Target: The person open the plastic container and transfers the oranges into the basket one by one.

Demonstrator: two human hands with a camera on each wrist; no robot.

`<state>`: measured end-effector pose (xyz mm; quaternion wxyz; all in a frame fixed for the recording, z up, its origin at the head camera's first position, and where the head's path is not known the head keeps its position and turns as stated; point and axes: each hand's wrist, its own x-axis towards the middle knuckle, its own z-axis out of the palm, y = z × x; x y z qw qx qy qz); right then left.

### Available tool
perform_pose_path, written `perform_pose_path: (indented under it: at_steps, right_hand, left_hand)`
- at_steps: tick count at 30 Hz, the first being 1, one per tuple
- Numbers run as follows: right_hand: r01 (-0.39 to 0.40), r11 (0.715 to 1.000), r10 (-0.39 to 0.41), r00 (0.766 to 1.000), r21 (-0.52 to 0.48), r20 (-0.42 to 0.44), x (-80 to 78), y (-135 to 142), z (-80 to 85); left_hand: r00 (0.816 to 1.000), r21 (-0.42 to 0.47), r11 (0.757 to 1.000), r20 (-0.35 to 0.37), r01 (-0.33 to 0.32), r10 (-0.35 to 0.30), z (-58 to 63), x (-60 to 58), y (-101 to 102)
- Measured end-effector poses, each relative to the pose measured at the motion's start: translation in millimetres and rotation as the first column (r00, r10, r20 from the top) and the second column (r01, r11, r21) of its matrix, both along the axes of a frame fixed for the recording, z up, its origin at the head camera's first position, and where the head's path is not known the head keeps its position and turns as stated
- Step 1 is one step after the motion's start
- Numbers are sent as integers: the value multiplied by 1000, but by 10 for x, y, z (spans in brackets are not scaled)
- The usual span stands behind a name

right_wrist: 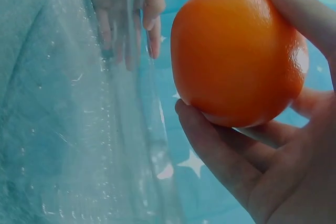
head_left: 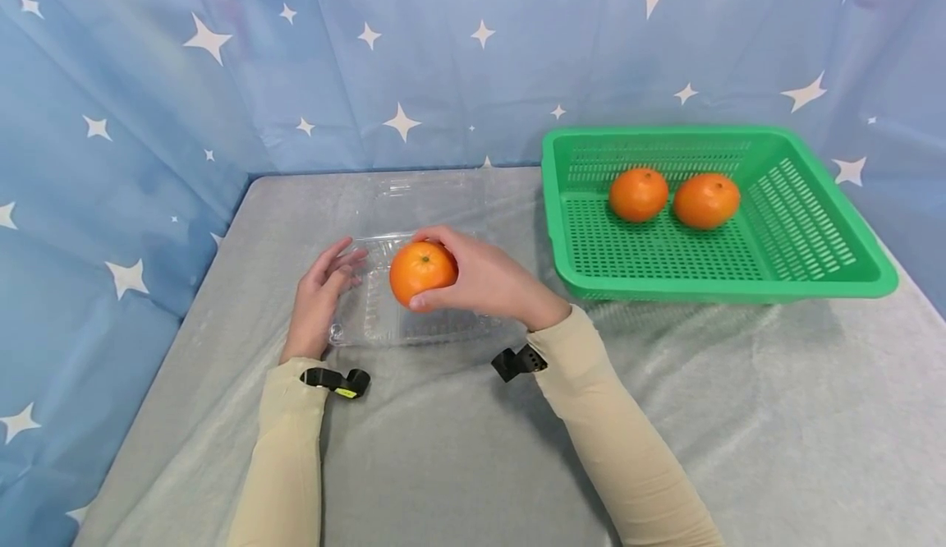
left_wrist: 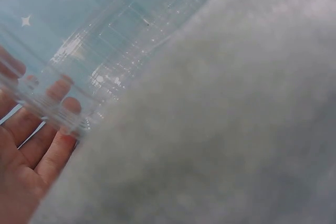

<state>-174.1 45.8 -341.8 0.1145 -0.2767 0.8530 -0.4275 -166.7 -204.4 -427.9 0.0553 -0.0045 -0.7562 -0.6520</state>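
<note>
In the head view, an orange [head_left: 421, 274] is held up by my right hand [head_left: 480, 280] over a clear plastic box [head_left: 373, 317]. The thumb and fingers curl round the fruit, and the right wrist view shows the orange [right_wrist: 236, 56] apart from the box's wall [right_wrist: 121, 145]. My left hand [head_left: 319, 301] is at the left end of the box. Its fingers look mostly straight in the left wrist view, where this hand [left_wrist: 37, 150] lies against the clear plastic [left_wrist: 113, 51]; some fingertips show through it.
A green basket [head_left: 724, 287] stands at the right, with two more oranges, one on the left [head_left: 639, 195] and one on the right [head_left: 706, 201]. The box's clear lid [head_left: 421, 198] lies behind it. Grey cloth [head_left: 436, 448] covers the table, and a blue star-patterned curtain [head_left: 443, 79] hangs behind.
</note>
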Motion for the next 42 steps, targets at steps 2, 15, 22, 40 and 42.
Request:
perform_pose_path:
  at_steps: [2,15,22,40,42]
  right_hand:
    - [-4,1000,4,1000,0,7,0,13,11]
    - [10,998,-5,998,-66,70,-20,93,54]
    - [21,984,-10,998,-179,63,-35,138,110]
    - [79,979,-73,996,-189,43,225,284,605]
    - [77,979,-70,997,-190,43,222,296,594]
  left_hand:
    - [1000,3,1000,-6,2,-2,-8,-8,-3]
    - [1000,4,1000,4,6,-6,118,74,54]
    - [1000,0,1000,2,20,-20,183,98,73]
    - [1000,-6,1000,2,2,-2,200,90,75]
    - [1000,-1,1000,0,2,-2,178,82,69]
